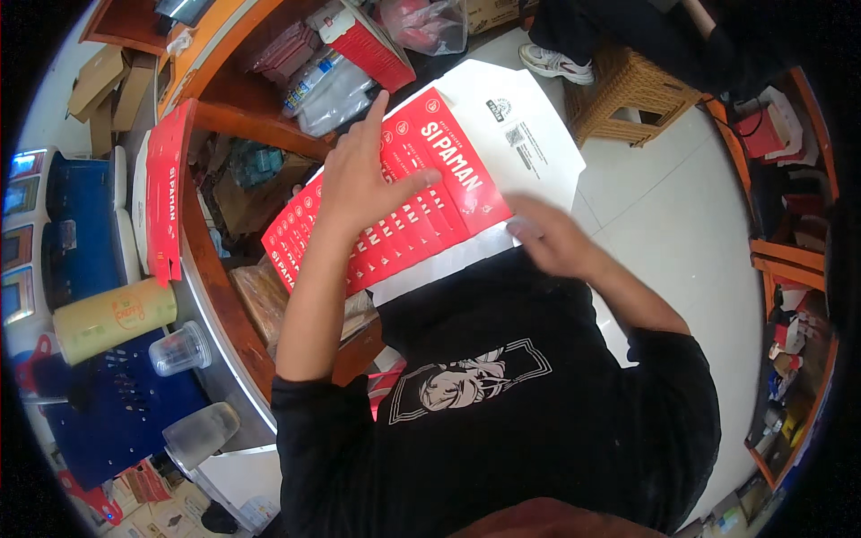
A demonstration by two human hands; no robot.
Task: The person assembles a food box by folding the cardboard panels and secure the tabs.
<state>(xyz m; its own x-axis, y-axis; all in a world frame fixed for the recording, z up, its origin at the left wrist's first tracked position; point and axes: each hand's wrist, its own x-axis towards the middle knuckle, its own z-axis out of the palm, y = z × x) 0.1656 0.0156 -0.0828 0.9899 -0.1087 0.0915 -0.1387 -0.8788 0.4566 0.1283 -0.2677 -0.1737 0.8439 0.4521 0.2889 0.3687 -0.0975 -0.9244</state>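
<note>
Fanned out in front of my body is a stack of flat red-and-white cardboard food boxes (434, 215), overlapping like steps. The outermost one shows a white, printed panel (529, 117) toward the upper right. My left hand (363, 170) grips the stack over its upper left edge, thumb spread across the red faces and fingers reaching past the edge, partly hidden. At the right end, my right hand (558, 240) pinches the near corner of the outer box; its fingers are slightly blurred. The stack lies against my black shirt (502, 350).
To the left, a counter holds a yellow cup (117, 318), a clear plastic cup (182, 348) and another translucent cup (202, 435). Another red box (164, 193) stands at its edge. Ahead are shelves with plastic packs (332, 94). A woven brown stool (623, 94) stands beside another person's shoe (556, 63).
</note>
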